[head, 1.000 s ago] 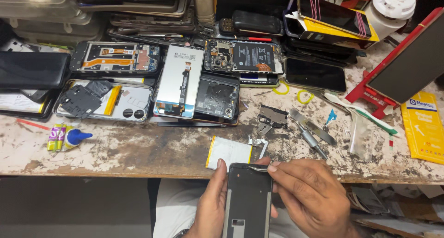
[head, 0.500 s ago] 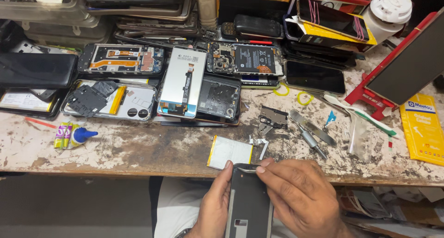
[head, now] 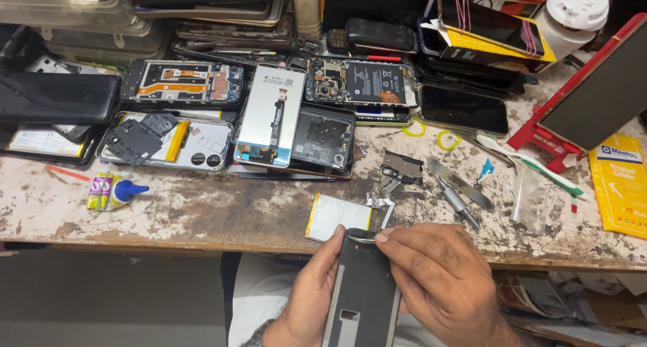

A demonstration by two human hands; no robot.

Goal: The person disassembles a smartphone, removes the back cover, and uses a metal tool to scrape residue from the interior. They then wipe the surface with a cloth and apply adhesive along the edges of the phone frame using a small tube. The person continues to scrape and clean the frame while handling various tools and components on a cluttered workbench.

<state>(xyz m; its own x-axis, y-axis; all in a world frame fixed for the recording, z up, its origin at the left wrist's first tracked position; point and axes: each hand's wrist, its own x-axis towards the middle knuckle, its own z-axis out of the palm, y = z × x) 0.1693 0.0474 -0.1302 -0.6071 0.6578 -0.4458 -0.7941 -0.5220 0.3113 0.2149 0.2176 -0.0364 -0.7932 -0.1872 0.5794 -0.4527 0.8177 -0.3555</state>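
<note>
— What do the two hands have?

— One dark phone frame (head: 360,290), held upright just off the near edge of the desk (head: 202,215). The left hand (head: 311,300) is closed around its left side; the right hand (head: 438,279) is curled over the right side, fingertips pinching the top edge.

— And on the desk nearby?

— One silver battery pouch (head: 337,215) just beyond the frame. Further back, one screen panel (head: 269,114) lying face down, two opened phones with circuit boards showing (head: 182,84), and one metal tool (head: 460,185) to the right. Two yellow rubber bands (head: 447,140), one glue tube with a blue tip (head: 113,190) on the left.
</note>
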